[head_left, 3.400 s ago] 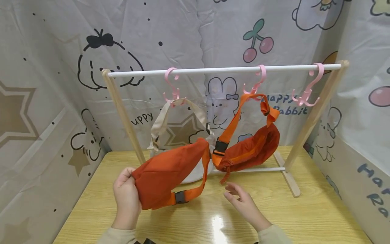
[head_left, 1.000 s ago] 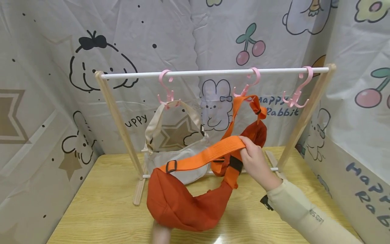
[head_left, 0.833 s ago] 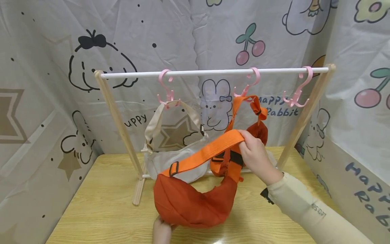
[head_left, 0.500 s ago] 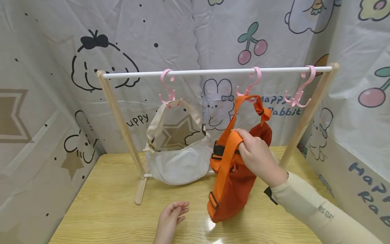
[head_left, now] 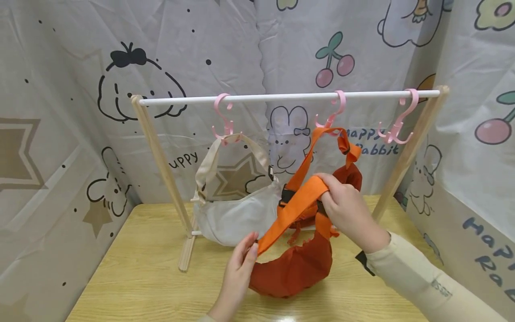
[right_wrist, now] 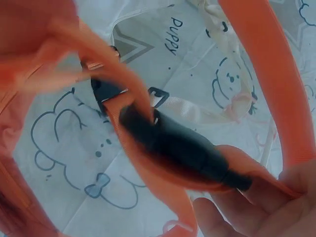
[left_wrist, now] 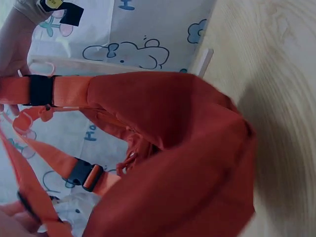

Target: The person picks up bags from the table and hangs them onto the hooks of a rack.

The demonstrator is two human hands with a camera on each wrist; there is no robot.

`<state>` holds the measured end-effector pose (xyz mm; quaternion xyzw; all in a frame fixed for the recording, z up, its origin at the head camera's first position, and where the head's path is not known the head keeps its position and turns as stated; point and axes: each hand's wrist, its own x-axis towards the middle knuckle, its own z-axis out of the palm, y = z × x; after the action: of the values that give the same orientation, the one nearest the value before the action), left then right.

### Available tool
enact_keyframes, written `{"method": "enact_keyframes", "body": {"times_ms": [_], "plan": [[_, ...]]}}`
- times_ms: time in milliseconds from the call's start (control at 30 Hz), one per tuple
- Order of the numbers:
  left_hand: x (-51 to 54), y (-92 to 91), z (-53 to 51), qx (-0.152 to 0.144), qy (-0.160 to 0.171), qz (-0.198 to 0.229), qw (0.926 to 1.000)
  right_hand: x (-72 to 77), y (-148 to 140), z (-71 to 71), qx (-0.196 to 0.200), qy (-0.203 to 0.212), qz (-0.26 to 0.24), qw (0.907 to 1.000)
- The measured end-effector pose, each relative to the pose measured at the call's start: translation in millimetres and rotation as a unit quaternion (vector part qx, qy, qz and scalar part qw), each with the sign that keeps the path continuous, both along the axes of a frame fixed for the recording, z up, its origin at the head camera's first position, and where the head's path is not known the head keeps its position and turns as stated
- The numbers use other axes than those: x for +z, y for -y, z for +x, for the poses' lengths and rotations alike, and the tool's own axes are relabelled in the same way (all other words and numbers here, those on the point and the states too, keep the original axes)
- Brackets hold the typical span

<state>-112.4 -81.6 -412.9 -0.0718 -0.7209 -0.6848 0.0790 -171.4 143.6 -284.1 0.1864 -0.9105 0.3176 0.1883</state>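
Note:
An orange-red waist bag (head_left: 293, 270) hangs below my right hand (head_left: 349, 208), which grips the top of its bright orange strap (head_left: 295, 208). Fingers and thumb of my left hand (head_left: 238, 268) pinch the strap's left end, near the black slider where it meets the bag. In the left wrist view the bag's body (left_wrist: 173, 192) fills the middle, above the wood table. Up close in the right wrist view, a black buckle (right_wrist: 182, 148) lies by my right fingers. Behind the held bag, a second orange waist bag (head_left: 352, 176) hangs, partly covered by my right hand.
A white rail (head_left: 277, 97) on wooden legs carries three pink hooks. The second orange bag hangs from the middle hook (head_left: 331, 118), a white shoulder bag (head_left: 237, 219) from the left hook (head_left: 225, 118). The right hook (head_left: 398, 125) bears nothing. Printed cloth walls surround the table (head_left: 132, 268).
Earlier my left hand held the bag's body and my right was free; then my right hand took the strap. Half a second ago my left hand was apart; now it pinches the strap's end.

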Motion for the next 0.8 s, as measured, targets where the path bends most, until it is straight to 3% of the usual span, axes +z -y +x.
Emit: {"method": "enact_keyframes", "body": {"times_ms": [133, 233, 333, 433, 533, 700, 800], "plan": [[5.1, -1.7, -2.7, -0.032, -0.013, -0.015, 0.9993, -0.5, 6, 6.3, 0.002, -0.003, 0.002, 1.0], [5.0, -4.1, -6.1, -0.032, -0.045, -0.083, 0.995, -0.9, 13, 10.1, 0.004, -0.021, 0.006, 0.9998], [2.6, -8.0, -9.2, -0.031, -0.093, -0.168, 0.981, -2.2, 21, 11.8, 0.007, -0.053, 0.018, 0.9984], [-0.1, -12.9, -12.2, -0.04, -0.121, -0.221, 0.967, -3.1, 27, 11.6, 0.003, -0.086, 0.034, 0.9957], [-1.9, -16.5, -15.5, -0.041, -0.125, -0.241, 0.9615, -2.5, 28, 11.8, -0.001, -0.101, 0.039, 0.9942], [0.0, -14.6, -19.8, -0.011, -0.126, -0.246, 0.961, -2.5, 22, 12.8, -0.006, -0.086, 0.044, 0.9953], [1.9, -8.4, -22.9, -0.004, -0.153, -0.236, 0.9596, -4.5, 13, 12.7, -0.009, -0.072, 0.054, 0.9959]]}}
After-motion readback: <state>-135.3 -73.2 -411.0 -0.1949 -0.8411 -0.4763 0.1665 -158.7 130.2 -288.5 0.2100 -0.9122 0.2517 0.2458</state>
